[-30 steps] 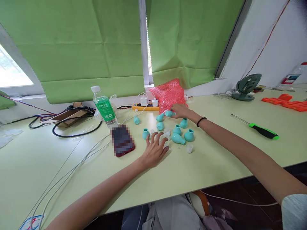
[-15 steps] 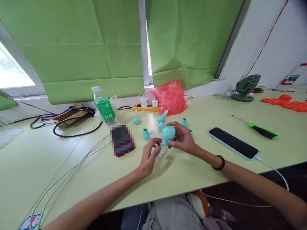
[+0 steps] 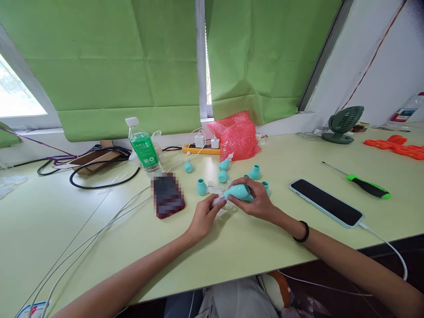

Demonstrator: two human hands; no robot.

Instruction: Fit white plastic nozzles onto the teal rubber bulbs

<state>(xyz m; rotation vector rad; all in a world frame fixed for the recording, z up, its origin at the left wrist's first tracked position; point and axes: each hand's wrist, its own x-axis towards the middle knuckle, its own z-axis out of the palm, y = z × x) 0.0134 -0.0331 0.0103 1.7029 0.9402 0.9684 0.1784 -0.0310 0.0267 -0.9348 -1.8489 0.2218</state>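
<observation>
My right hand is closed around a teal squeeze bulb, tilted so its neck points left. Between the thumb and fingers of my left hand is a clear plastic nozzle, which meets the bulb's neck; how deep it sits I cannot tell. Around the hands stand several more teal bulbs, among them an open-necked one on the left and another behind my right hand. One bulb at the back carries a clear tip. Loose clear pieces lie below my hands, partly hidden.
To the left are a phone with a red edge, a water bottle and white cables. Behind sit a power strip and a red bubble-wrap bag. A charging phone, screwdriver and fan are on the right.
The bulb has tipped from neck-down to lying sideways, its neck now toward my left hand. My left hand, earlier beside the neck, now holds the nozzle against it.
</observation>
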